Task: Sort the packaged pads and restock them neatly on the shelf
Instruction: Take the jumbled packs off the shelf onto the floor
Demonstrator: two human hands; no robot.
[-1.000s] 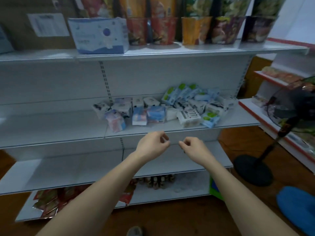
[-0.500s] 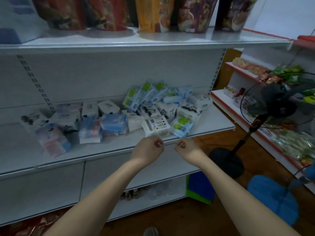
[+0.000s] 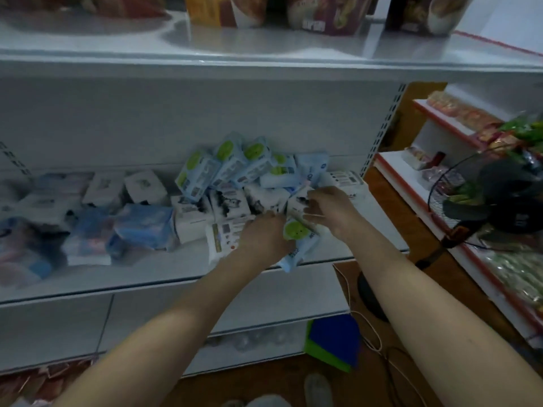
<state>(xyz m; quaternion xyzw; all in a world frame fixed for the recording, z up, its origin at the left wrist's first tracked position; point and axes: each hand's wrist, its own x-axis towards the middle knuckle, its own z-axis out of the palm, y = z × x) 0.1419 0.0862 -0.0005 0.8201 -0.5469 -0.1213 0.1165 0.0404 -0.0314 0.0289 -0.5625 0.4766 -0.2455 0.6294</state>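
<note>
Both your hands are on the pad pile on the shelf [image 3: 152,274]: your left hand [image 3: 263,240] grips the green-spot pack [image 3: 298,242] at the front edge, your right hand [image 3: 329,208] seems to pinch a white pack [image 3: 298,202], though it's blurred

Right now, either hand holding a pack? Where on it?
Both hands are at the pale-blue green-dot pack at the shelf edge: left hand on its left side, right hand at the top. Grip unclear.

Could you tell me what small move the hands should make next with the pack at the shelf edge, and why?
Probably lift the light-blue pad pack with the green circle clear of the heap. It overhangs the white shelf's front edge, and both the left hand and the right hand are on it, so it could be carried to the similar packs behind.
</note>
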